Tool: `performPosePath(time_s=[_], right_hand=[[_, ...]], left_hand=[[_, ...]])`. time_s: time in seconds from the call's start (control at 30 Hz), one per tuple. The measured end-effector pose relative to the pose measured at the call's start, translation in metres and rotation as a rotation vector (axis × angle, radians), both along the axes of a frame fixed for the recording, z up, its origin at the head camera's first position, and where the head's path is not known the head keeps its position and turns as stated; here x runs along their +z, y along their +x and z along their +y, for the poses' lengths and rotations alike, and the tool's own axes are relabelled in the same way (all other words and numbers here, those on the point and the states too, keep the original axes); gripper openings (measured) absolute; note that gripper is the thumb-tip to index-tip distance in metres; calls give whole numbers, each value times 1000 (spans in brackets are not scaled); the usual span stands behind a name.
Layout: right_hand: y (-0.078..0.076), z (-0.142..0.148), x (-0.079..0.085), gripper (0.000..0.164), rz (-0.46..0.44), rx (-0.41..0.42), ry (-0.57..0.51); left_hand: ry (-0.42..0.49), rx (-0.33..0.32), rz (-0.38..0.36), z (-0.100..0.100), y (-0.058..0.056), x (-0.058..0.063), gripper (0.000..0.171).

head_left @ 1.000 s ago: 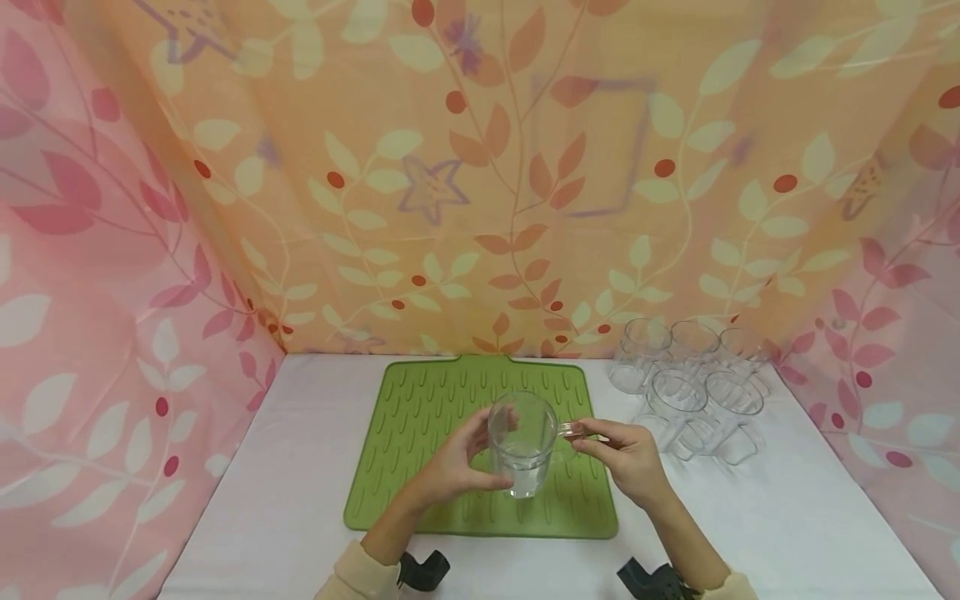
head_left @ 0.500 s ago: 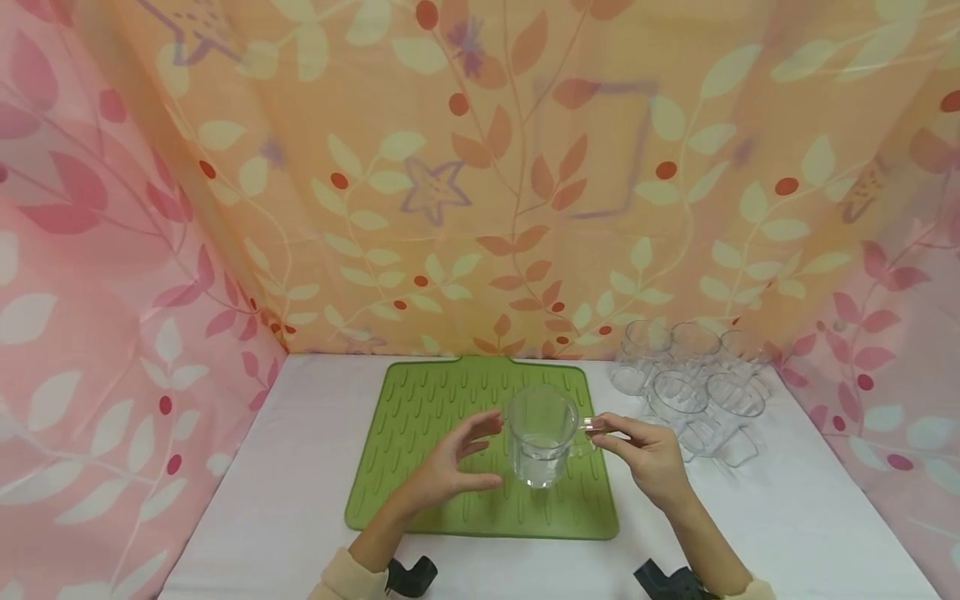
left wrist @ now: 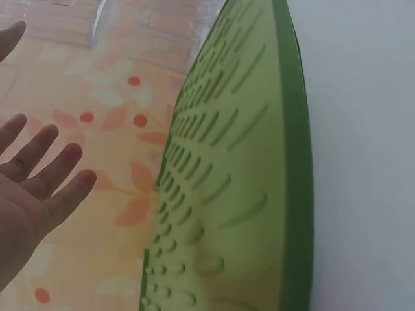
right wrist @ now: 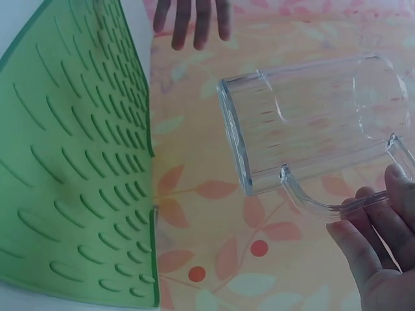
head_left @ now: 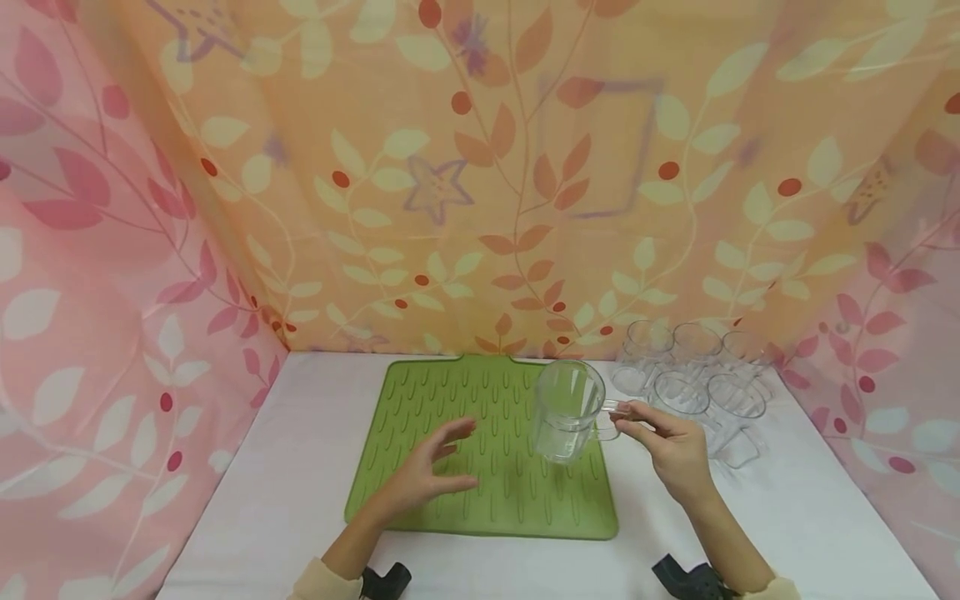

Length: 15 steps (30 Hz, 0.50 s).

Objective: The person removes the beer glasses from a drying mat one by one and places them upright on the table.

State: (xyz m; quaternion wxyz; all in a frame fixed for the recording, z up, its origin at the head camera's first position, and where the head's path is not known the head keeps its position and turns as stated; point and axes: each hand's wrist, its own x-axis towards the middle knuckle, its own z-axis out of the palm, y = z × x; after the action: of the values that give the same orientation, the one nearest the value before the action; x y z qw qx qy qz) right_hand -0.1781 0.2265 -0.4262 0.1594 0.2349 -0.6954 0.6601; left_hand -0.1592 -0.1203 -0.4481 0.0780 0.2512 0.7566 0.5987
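A clear mug [head_left: 567, 408] hangs in the air over the right part of a green ridged mat [head_left: 427, 450], roughly upright. By its handle [right wrist: 350, 206] my right hand [head_left: 675, 450] pinches it between thumb and fingers. In the right wrist view the whole mug body [right wrist: 311, 123] shows, with its thick base apart from the mat. My left hand [head_left: 423, 475] is over the mat's left half, fingers spread and thumb apart, holding nothing. The left wrist view shows that hand's fingers [left wrist: 55, 175] beside the mat, touching nothing.
Several clear mugs [head_left: 678, 392] stand grouped at the back right of the white-covered table [head_left: 285, 467]. A leaf-patterned orange curtain [head_left: 480, 250] rises behind the table, with pink ones [head_left: 97, 400] at the sides.
The left hand has let go of the mug and drawn back left and toward the person. My right hand has carried the mug right and farther back by its handle.
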Motion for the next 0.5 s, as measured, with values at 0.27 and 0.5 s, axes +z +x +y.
performPosePath(time_s=[0.27,0.5], right_hand=[[-5,9,5,29,17,-60,-37],[-7,16,13,32,-18,-136,-45]], left_hand=[[-10,77,-21,-17,3,-5,72],[-21,135,-4,-36,3,-10,73]])
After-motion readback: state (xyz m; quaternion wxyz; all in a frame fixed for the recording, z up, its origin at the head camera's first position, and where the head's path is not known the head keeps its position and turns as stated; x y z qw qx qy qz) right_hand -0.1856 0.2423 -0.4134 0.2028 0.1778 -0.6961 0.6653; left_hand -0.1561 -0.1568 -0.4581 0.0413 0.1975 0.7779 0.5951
